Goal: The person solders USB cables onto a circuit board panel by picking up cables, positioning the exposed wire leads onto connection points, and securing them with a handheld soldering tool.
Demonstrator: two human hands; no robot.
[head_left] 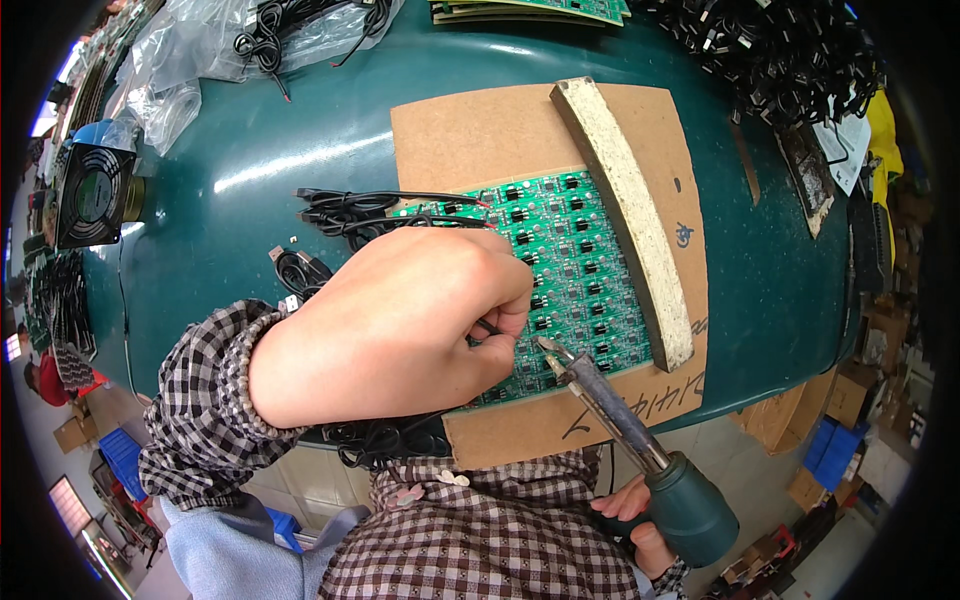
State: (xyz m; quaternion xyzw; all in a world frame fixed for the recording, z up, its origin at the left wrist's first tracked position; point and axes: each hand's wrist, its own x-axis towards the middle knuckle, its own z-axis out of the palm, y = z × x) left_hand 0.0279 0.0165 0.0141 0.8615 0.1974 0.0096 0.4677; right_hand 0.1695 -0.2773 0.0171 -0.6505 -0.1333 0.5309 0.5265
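My left hand (400,320) is closed in a pinch on a thin black cable (487,327), held low over a panel of green circuit boards (575,265). Its fingers hide the cable's end and part of the panel. From the lower right, my right hand (628,500) grips a soldering iron (696,510) by its dark green handle. The iron's tip rests at or just above the boards, close beside my left fingertips; contact is hard to tell. Black cables with red wire ends (350,208) lie across the panel's left edge.
A brown cardboard sheet (480,125) lies under the panel, and a long pale bar (630,220) presses along the panel's right side. A black fan (95,195) stands at left near clear plastic bags (175,90). Black cables (770,60) pile up at far right; green boards (530,12) are stacked behind.
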